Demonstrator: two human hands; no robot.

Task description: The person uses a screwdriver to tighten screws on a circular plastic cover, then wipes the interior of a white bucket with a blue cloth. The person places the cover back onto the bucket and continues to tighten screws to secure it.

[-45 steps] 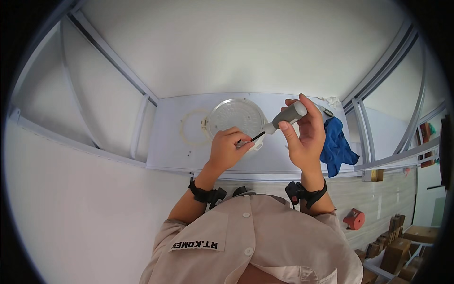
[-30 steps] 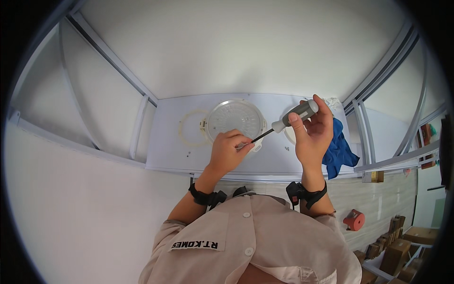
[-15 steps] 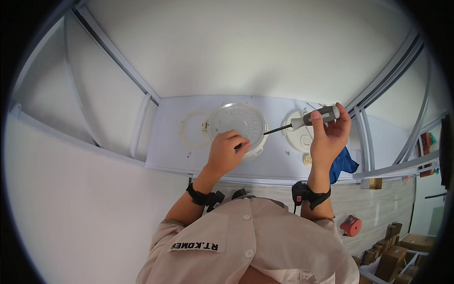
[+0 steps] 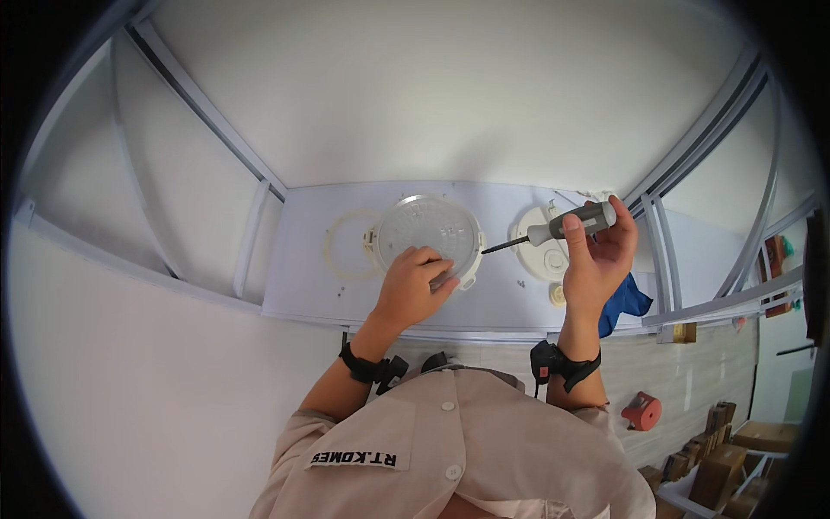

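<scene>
A round lid [image 4: 424, 227], translucent with a pale metal-looking rim and cream tabs at its sides, lies on the white table. Over its near part is my left hand [image 4: 409, 285], fingers curled and thumb drawn in close to the lid. What lies between those fingertips is hidden. My right hand [image 4: 601, 259] is closed round the grey handle of a screwdriver [image 4: 540, 233], held almost level above the table. The screwdriver's dark shaft points left, its tip near the lid's right edge. Below the shaft lies a white round cover [image 4: 546, 258].
A thin cream ring [image 4: 330, 251] lies left of the lid. Small screws [image 4: 520, 284] and a little cream round part [image 4: 558, 295] rest near the front. Blue cloth [image 4: 624, 307] lies by my right wrist. Metal frame posts [image 4: 661, 251] stand at both table ends.
A small black piece seen in my left fingers before is no longer visible; those fingers are lower on the lid. The screwdriver has shifted slightly down, still in my right hand.
</scene>
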